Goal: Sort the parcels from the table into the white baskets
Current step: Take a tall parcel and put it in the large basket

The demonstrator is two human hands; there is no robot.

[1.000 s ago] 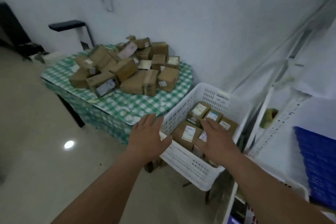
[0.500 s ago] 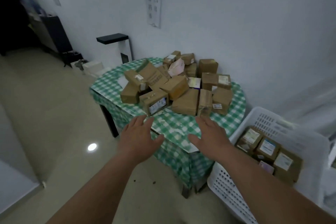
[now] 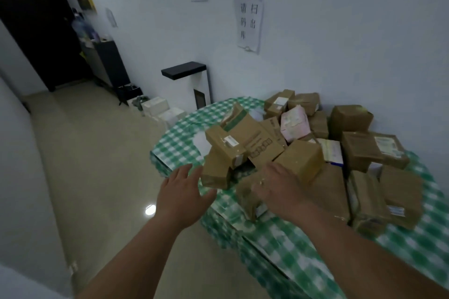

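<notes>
A heap of brown cardboard parcels (image 3: 315,143) lies on a round table with a green-and-white checked cloth (image 3: 179,143). My left hand (image 3: 182,194) hovers with spread fingers just left of a small brown box (image 3: 216,172) at the heap's near left edge, holding nothing. My right hand (image 3: 277,184) reaches over a low brown parcel (image 3: 245,194) at the front of the heap, fingers extended above it; whether it touches the parcel I cannot tell. No white basket is in view.
A white wall with paper notices (image 3: 250,7) stands behind the table. A white unit with a black top (image 3: 189,85) is against that wall, with small white boxes (image 3: 158,107) on the floor beside it. Tiled floor (image 3: 85,165) stretches left toward a dark doorway (image 3: 31,26).
The view has swung left from the white basket of parcels to the table. Both hands have moved forward to the near edge of the parcel heap.
</notes>
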